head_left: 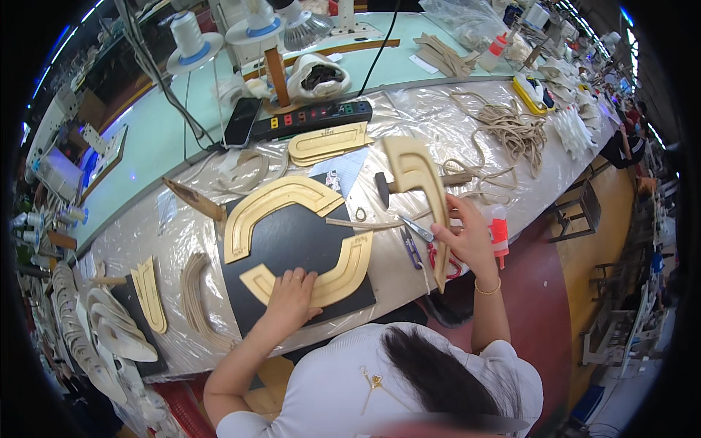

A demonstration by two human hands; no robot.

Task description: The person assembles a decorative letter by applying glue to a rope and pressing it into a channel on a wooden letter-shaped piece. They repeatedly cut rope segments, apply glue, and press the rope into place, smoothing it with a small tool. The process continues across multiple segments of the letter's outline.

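My right hand (467,235) is closed around a curved tan template (423,175), holding it raised above the table's right part. My left hand (290,298) rests with its fingers on a second curved template (343,274), pale yellow with a long groove, which lies on a black board (288,244). A third template (281,197) arcs across the far side of that board. Between the two, a thin beige cord (350,223) reaches over the board's right edge. Under the raised template lie a hammer (383,190) and scissors (416,228).
Purple-handled snips (412,252) and a red-and-white bottle (497,233) are near my right hand. Beyond the board stand a power strip (314,120) and stacked templates (328,142). Tangled cord (511,131) lies at the far right. Beige strips (196,299) lie left of the board.
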